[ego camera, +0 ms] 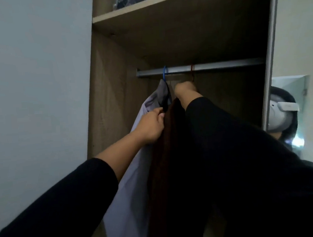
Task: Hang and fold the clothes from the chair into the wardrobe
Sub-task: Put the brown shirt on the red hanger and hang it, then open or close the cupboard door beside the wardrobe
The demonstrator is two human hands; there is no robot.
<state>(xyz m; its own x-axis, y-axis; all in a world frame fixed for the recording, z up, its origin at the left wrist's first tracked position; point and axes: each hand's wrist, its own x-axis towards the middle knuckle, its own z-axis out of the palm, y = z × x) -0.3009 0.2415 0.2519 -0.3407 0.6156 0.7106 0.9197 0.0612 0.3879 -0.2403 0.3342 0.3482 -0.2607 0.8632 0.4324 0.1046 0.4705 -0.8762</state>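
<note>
Wardrobe (116,80) open before me, seen from my head camera, its rail (222,65) running across under the shelf (144,8). Two hooks sit on the rail: a blue hook (165,72) to the left and a red hook (192,70) just right of it. From the blue one hangs a pale shirt (130,185) with a grey collar, falling down the left side of the compartment. Beside it, touching it, hangs a dark brown garment (165,154), under the red hook.

My left hand (150,126) reaches in from the lower left, black sleeve pushed up the forearm. Its fingers curl and pinch fabric right where the shirt meets the brown garment; which of the two it grips I cannot tell for sure, though the fingertips press at the brown edge.

My right hand (185,88) is raised just under the rail, closed in a fist directly below the red hook; it seems to grip the hanger's neck, but the hanger itself is hidden inside the fist.

Dark folded things (125,0) lie on the shelf. At the right, a mirror (300,117) shows a head with a headset.
</note>
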